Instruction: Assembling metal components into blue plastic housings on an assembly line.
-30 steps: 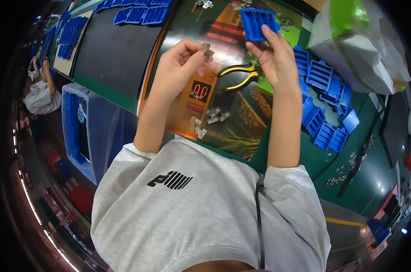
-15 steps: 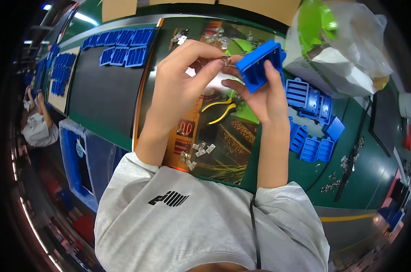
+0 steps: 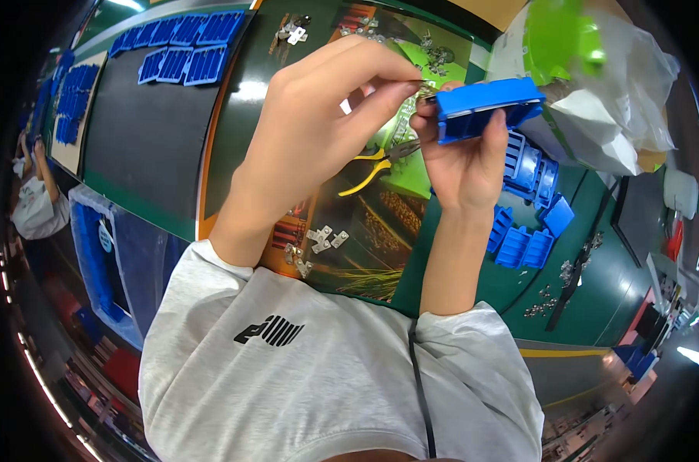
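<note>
My right hand (image 3: 469,165) grips a blue slotted plastic case (image 3: 488,96), shaped like a battery holder, tilted with its long side wall up. At the case's left end, my left hand (image 3: 334,108) pinches a small metal piece (image 3: 425,89), partly hidden by the fingers. It is close to the case; whether they touch I cannot tell. Pliers with yellow handles (image 3: 367,171) lie below the hands on a printed mat (image 3: 365,223). Small silvery metal plates (image 3: 326,239) are scattered nearer to me, and more metal pieces (image 3: 438,55) lie beyond the hands.
Blue cases (image 3: 526,246) sit at the right, beside a white and green plastic bag (image 3: 596,115). Rows of similar cases (image 3: 204,65) lie on a dark board (image 3: 153,115) at the left. Small metal parts (image 3: 546,299) are strewn at right. A co-worker (image 3: 40,204) is far left.
The blue case has turned from steeply tilted to nearly level, side wall up. Both hands have shifted slightly right in view, the left still pinching the small metal piece. The whole view has shifted.
</note>
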### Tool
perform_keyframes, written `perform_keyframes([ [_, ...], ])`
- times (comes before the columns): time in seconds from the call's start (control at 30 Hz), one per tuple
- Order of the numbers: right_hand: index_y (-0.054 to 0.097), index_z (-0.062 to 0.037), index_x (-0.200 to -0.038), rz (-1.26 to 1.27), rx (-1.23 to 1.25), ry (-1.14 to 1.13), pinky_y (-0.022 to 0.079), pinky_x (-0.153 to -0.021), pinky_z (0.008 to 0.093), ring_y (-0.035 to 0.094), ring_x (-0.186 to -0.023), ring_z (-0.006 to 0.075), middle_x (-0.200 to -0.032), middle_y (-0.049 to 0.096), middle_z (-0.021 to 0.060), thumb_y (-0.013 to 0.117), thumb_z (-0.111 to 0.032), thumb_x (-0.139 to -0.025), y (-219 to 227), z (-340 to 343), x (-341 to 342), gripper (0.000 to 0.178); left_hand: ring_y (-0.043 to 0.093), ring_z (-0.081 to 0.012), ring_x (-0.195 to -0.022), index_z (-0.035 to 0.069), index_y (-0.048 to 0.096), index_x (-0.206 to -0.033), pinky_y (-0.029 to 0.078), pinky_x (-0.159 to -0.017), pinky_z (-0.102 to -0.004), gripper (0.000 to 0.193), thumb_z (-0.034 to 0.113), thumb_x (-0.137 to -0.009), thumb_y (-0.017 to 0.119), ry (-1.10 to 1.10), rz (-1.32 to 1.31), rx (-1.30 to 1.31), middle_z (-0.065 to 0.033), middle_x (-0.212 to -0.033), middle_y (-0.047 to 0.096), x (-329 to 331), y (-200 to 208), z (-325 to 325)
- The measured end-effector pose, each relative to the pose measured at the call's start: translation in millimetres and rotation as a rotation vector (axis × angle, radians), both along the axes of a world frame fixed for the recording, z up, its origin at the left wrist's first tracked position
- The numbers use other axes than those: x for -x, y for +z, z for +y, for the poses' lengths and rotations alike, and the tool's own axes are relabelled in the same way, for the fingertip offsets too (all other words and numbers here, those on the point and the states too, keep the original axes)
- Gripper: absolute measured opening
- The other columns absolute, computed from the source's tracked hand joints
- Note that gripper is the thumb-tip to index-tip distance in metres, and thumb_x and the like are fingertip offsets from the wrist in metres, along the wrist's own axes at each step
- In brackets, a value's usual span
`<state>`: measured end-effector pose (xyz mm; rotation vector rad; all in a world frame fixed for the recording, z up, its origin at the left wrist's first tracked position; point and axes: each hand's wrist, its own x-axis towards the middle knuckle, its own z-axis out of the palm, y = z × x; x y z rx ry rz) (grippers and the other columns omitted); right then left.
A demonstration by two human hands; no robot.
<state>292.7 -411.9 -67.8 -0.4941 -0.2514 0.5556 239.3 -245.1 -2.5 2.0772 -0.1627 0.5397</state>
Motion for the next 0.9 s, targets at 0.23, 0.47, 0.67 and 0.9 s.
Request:
perform_keyframes([
  [0.23, 0.052, -0.0133, -0.117, -0.082, -0.191, 0.029, 0.049, -0.081, 0.0458, 0.055, -0.100, 0.0296, -0.101, 0.059, 0.0149, 0.055, -0.031, -0.092, -3, 3, 0, 0.030, 0.065, -0.0124, -0.074, 0.002, 0.066, -0.091, 0.050, -0.055, -0.0216, 0.015, -0.003, -0.076, 0.067, -0.045, -0.106, -0.129, -0.0063, -0.087, 0.067, 5, -2, 1],
  [0.47, 0.057, -0.0230, -0.113, -0.419, -0.124, 0.066, 0.046, -0.073, 0.0311, 0.049, -0.093, 0.0204, -0.102, 0.057, -0.0011, 0.069, -0.027, -0.083, 7, 1, -3, 0.032, 0.064, -0.0124, -0.072, -0.001, 0.064, -0.089, 0.050, -0.057, -0.0213, 0.012, -0.002, -0.077, 0.066, -0.170, 0.013, 0.147, -0.0070, -0.084, 0.066, 12, 10, 1],
  [0.67, 0.058, -0.0222, -0.111, -0.407, -0.204, 0.060, 0.047, -0.068, 0.0295, 0.049, -0.092, 0.0189, -0.103, 0.058, -0.0034, 0.068, -0.025, -0.084, 12, 4, 1, 0.029, 0.062, -0.0115, -0.069, -0.002, 0.063, -0.084, 0.048, -0.057, -0.0213, 0.008, -0.001, -0.077, 0.067, -0.241, 0.064, 0.186, -0.0057, -0.078, 0.064, 15, 10, -1],
  [0.9, 0.058, -0.0176, -0.107, -0.176, -0.550, 0.251, 0.042, -0.087, 0.0282, 0.053, -0.093, 0.0123, -0.101, 0.058, -0.0060, 0.071, -0.012, -0.079, 1, 22, 3, 0.031, 0.058, -0.0101, -0.065, -0.001, 0.063, -0.083, 0.045, -0.057, -0.0214, 0.006, 0.002, -0.080, 0.067, -0.302, -0.026, 0.233, -0.0049, -0.077, 0.061, 15, 7, -3],
])
